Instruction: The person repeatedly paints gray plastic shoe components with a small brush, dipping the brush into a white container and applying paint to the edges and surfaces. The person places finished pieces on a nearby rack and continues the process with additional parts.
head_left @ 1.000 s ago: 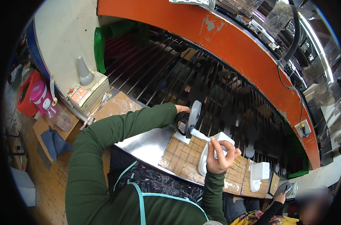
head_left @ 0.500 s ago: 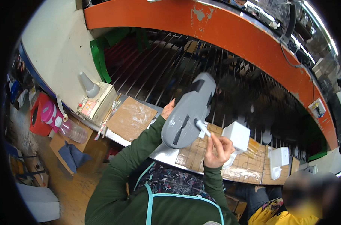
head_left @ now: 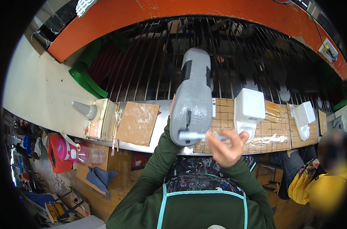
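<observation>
A grey shoe sole point(head_left: 194, 99) with black patches is held up in front of me, its long side pointing away. My left hand point(head_left: 172, 103) grips it from behind along the left edge. Only a sliver of that hand shows, and the rest is hidden by the sole. Between the fingertips of my right hand point(head_left: 227, 147) is a slim pale brush point(head_left: 194, 136), blurred by motion. Its tip lies over the near end of the sole, by a dark slot.
Behind runs a rack of metal rods point(head_left: 143, 65) under an orange beam point(head_left: 116, 23). White containers point(head_left: 249, 105) stand on cardboard point(head_left: 225, 122) to the right. At left are a small machine with a grey cone point(head_left: 91, 112) and a brown board point(head_left: 138, 122). Another person point(head_left: 303, 179) sits at right.
The sole has turned more upright, straight away from me. The brush has moved from the sole's right edge across its near end and now lies more level. My view has swung too.
</observation>
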Motion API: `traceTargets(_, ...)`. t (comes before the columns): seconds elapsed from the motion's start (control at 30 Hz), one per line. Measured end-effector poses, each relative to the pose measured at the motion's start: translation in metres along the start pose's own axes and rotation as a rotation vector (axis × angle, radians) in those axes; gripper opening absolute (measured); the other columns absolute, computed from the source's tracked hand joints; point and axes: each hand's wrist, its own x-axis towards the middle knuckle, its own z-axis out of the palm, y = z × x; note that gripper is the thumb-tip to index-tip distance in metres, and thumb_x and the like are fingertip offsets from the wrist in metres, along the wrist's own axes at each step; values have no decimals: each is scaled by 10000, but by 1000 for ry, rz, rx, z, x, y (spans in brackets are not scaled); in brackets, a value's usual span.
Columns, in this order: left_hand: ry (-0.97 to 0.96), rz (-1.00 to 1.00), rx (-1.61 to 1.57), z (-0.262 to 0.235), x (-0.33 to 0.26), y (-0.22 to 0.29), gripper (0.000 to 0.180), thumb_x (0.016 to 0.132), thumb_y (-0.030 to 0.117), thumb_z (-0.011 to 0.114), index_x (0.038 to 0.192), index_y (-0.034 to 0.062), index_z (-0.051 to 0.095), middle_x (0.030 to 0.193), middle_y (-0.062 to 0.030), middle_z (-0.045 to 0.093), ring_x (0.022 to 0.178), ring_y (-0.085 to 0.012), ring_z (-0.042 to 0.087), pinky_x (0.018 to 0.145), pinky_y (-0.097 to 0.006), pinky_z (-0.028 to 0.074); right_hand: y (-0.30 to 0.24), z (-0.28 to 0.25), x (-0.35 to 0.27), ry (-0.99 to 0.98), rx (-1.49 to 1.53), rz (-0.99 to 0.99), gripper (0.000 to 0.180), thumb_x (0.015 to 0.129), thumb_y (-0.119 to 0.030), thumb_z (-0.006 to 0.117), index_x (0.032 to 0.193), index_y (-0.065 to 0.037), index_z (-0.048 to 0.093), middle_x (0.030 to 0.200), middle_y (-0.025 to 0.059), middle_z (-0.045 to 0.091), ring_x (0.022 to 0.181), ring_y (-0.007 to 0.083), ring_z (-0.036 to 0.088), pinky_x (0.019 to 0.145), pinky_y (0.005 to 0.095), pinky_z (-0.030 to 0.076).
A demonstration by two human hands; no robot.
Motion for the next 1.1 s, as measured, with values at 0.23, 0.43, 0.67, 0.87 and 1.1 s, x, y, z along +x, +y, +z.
traceTargets(0.23, 28, -107, 78, 1, -29, 2, 547, 990, 355, 423, 1432, 50, 321, 1328, -178, 493, 1159, -249, 557, 953, -395, 513, 36, 2, -13, -30, 28, 393, 275, 702, -174, 785, 975, -182, 752, 908, 39, 610, 699, 114, 485, 720, 323, 243)
traceTargets(0.43, -75, -86, -83, -16, -34, 0, 568, 960, 356, 487, 1412, 42, 345, 1321, -174, 499, 1155, -265, 560, 943, -397, 517, 8, -1, -31, 36, -118, 85, 346, 654, -168, 798, 996, -168, 747, 848, 29, 569, 687, 128, 509, 739, 339, 231)
traceTargets(0.67, -258, 11, 64, -13, -10, -16, 597, 921, 361, 567, 1382, 32, 381, 1306, -167, 512, 1145, -280, 568, 926, -395, 523, 33, 4, 15, 84, -89, 278, 267, 688, -180, 789, 950, -140, 755, 866, 29, 589, 695, 125, 503, 722, 335, 240)
traceTargets(0.87, -219, -34, 51, -15, -16, -18, 584, 920, 347, 569, 1377, 34, 387, 1306, -164, 512, 1145, -282, 567, 923, -395, 522, 52, 12, 50, 230, -295, 177, 259, 684, -165, 786, 940, -143, 755, 856, 12, 588, 690, 114, 512, 703, 332, 225)
traceTargets(1.1, 52, -181, -26, -39, -63, -12, 560, 926, 328, 556, 1376, 39, 389, 1309, -161, 509, 1146, -281, 563, 922, -396, 519, 69, 12, 42, 140, -162, 239, 258, 683, -184, 791, 938, -169, 752, 805, 1, 596, 666, 98, 501, 686, 325, 226)
